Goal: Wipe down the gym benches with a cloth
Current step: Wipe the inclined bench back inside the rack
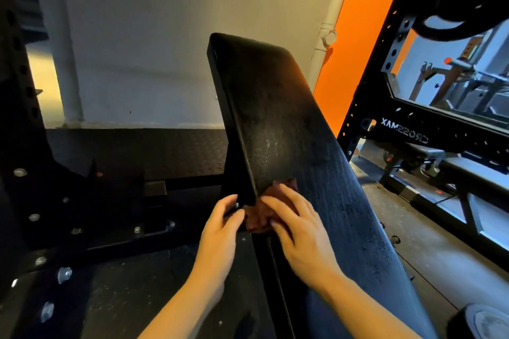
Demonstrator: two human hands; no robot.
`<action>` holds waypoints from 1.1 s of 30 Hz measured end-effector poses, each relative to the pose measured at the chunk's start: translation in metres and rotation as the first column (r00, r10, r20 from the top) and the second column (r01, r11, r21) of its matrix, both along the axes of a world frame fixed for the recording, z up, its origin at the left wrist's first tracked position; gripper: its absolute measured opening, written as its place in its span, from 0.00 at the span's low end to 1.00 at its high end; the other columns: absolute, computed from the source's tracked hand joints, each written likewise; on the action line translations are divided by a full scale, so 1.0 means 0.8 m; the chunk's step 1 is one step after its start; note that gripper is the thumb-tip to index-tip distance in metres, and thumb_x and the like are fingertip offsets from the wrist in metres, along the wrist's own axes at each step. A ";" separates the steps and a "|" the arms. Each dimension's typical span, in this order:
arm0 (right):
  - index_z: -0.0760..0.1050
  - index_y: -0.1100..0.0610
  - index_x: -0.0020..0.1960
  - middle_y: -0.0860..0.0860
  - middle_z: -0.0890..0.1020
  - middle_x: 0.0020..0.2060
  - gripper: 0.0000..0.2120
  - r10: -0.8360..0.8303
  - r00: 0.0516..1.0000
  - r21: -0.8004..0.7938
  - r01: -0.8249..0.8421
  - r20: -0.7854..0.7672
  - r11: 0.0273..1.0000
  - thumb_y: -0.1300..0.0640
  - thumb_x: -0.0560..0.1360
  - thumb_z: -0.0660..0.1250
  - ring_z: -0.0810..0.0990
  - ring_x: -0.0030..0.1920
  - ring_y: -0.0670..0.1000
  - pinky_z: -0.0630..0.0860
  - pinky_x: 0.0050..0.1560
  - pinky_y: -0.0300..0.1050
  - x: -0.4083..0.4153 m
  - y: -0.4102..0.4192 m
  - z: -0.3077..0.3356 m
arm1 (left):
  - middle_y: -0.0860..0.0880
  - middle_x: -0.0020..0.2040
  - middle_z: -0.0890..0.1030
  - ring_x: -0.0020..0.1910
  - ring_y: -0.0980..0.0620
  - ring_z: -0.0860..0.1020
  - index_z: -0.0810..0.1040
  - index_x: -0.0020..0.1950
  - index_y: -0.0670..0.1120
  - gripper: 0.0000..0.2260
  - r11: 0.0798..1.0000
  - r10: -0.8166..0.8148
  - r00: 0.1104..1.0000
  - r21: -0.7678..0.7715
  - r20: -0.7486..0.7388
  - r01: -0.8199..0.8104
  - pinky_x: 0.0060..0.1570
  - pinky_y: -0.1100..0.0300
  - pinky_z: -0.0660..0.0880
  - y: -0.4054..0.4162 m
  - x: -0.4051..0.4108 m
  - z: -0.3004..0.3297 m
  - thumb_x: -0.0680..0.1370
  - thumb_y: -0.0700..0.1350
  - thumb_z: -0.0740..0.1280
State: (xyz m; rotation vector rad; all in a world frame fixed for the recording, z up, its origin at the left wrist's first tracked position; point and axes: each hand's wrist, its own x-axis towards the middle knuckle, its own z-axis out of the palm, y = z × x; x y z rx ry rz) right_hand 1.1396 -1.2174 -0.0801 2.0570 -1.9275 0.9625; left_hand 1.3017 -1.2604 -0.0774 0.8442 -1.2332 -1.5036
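Head view. Two bare forearms enter from the bottom edge and meet at lower centre of the frame. The right hand (296, 228) lies palm down with fingers straight and slightly spread, pressing a reddish-brown cloth (265, 208) against the near left edge of the bench pad (281, 124). The left hand (224, 224), just left of it, curls its fingers round the side edge of the pad and touches the hanging part of the cloth; whether it pinches the cloth or only grips the pad cannot be told. The cloth is bunched, part on the top face, part draped over the left edge.

The pad is black, inclined, and runs from the lower right of the frame up to its rounded head end at upper centre. Its middle shows pale specks and a dull smear; the right flank looks streaked. No clean, wiped band can be told apart from the rest.

A black rack upright (385, 63) with holes stands at right before an orange wall (347, 44); a second bench (451, 162) lies beyond it at right centre.

Judgement: wiping is at an early stage. The cloth sits at the lower part of this pad, so the upper length, the head end and the other bench appear left to do.
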 end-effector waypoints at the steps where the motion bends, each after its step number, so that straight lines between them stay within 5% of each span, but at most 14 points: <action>1: 0.69 0.42 0.70 0.46 0.63 0.74 0.20 -0.069 0.988 -0.026 0.073 0.135 0.997 0.54 0.80 0.61 0.59 0.74 0.48 0.61 0.72 0.48 -0.008 -0.020 0.012 | 0.56 0.60 0.78 0.58 0.61 0.76 0.75 0.64 0.54 0.14 1.000 -0.018 1.000 -0.024 0.014 0.018 0.52 0.67 0.74 -0.007 -0.004 0.005 0.81 0.42 0.62; 4: 0.65 0.43 0.73 0.50 0.59 0.76 0.21 -0.302 0.890 0.067 0.297 0.341 0.952 0.52 0.81 0.60 0.53 0.77 0.52 0.55 0.75 0.51 0.002 -0.088 0.059 | 0.56 0.62 0.75 0.60 0.61 0.74 0.72 0.68 0.51 0.16 0.998 -0.023 0.999 -0.064 0.038 0.025 0.50 0.70 0.73 -0.031 -0.015 0.030 0.81 0.40 0.62; 9: 0.65 0.41 0.72 0.44 0.56 0.77 0.20 0.028 0.999 0.094 -0.024 -0.037 0.995 0.52 0.81 0.60 0.46 0.77 0.47 0.53 0.75 0.50 0.028 -0.106 0.068 | 0.49 0.56 0.80 0.55 0.51 0.79 0.74 0.64 0.50 0.13 1.000 0.012 0.998 0.017 0.053 -0.013 0.60 0.49 0.75 -0.075 -0.023 0.047 0.81 0.43 0.61; 13: 0.67 0.43 0.71 0.49 0.59 0.76 0.20 -0.229 0.932 0.076 0.216 0.281 0.973 0.54 0.81 0.59 0.53 0.77 0.54 0.56 0.75 0.56 -0.022 -0.153 0.103 | 0.54 0.62 0.77 0.60 0.54 0.76 0.74 0.67 0.56 0.14 1.000 -0.024 0.992 -0.012 0.125 0.025 0.63 0.52 0.73 -0.091 -0.027 0.043 0.81 0.46 0.61; 15: 0.60 0.39 0.74 0.51 0.54 0.78 0.22 -0.308 0.913 0.172 0.269 0.267 0.947 0.47 0.81 0.58 0.47 0.78 0.56 0.50 0.76 0.58 -0.010 -0.179 0.122 | 0.55 0.64 0.76 0.62 0.55 0.75 0.73 0.69 0.57 0.16 1.000 -0.029 0.994 0.004 0.108 0.028 0.65 0.52 0.72 -0.094 -0.028 0.040 0.81 0.47 0.62; 20: 0.68 0.42 0.71 0.48 0.51 0.78 0.19 0.001 0.989 0.187 0.026 -0.147 0.982 0.51 0.80 0.60 0.41 0.78 0.54 0.43 0.75 0.57 0.053 -0.194 0.127 | 0.49 0.58 0.80 0.57 0.52 0.78 0.77 0.62 0.49 0.13 0.993 0.047 0.999 0.112 -0.011 -0.045 0.56 0.57 0.74 -0.089 -0.027 0.037 0.80 0.40 0.61; 25: 0.70 0.44 0.69 0.45 0.60 0.76 0.18 -0.160 0.921 0.040 0.156 0.354 0.987 0.56 0.81 0.59 0.49 0.78 0.51 0.55 0.75 0.55 0.007 -0.189 0.120 | 0.50 0.57 0.79 0.56 0.52 0.77 0.77 0.60 0.49 0.12 0.991 0.123 0.992 0.049 0.035 -0.125 0.59 0.53 0.74 -0.082 -0.026 0.040 0.79 0.38 0.62; 27: 0.69 0.43 0.70 0.47 0.59 0.77 0.19 -0.192 0.945 0.061 0.182 0.266 0.981 0.55 0.81 0.60 0.48 0.78 0.52 0.54 0.75 0.56 0.013 -0.180 0.115 | 0.53 0.58 0.77 0.57 0.54 0.76 0.75 0.62 0.50 0.13 0.993 0.113 0.993 0.016 0.035 -0.113 0.54 0.59 0.74 -0.078 -0.028 0.047 0.79 0.38 0.62; 30: 0.70 0.41 0.69 0.45 0.57 0.77 0.19 0.070 0.997 0.155 -0.075 0.036 0.985 0.57 0.80 0.61 0.45 0.78 0.49 0.52 0.75 0.53 0.023 -0.153 0.104 | 0.49 0.54 0.78 0.52 0.53 0.77 0.75 0.57 0.50 0.10 0.992 0.116 0.992 0.047 0.057 -0.119 0.47 0.57 0.75 -0.067 -0.034 0.052 0.79 0.39 0.62; 33: 0.70 0.41 0.68 0.43 0.57 0.77 0.19 0.070 0.992 0.173 -0.088 0.107 0.981 0.56 0.80 0.61 0.46 0.77 0.46 0.52 0.76 0.54 -0.003 -0.119 0.093 | 0.47 0.55 0.78 0.51 0.52 0.77 0.75 0.56 0.49 0.08 0.982 0.174 0.981 0.062 0.090 -0.179 0.49 0.55 0.76 -0.046 -0.036 0.044 0.78 0.39 0.63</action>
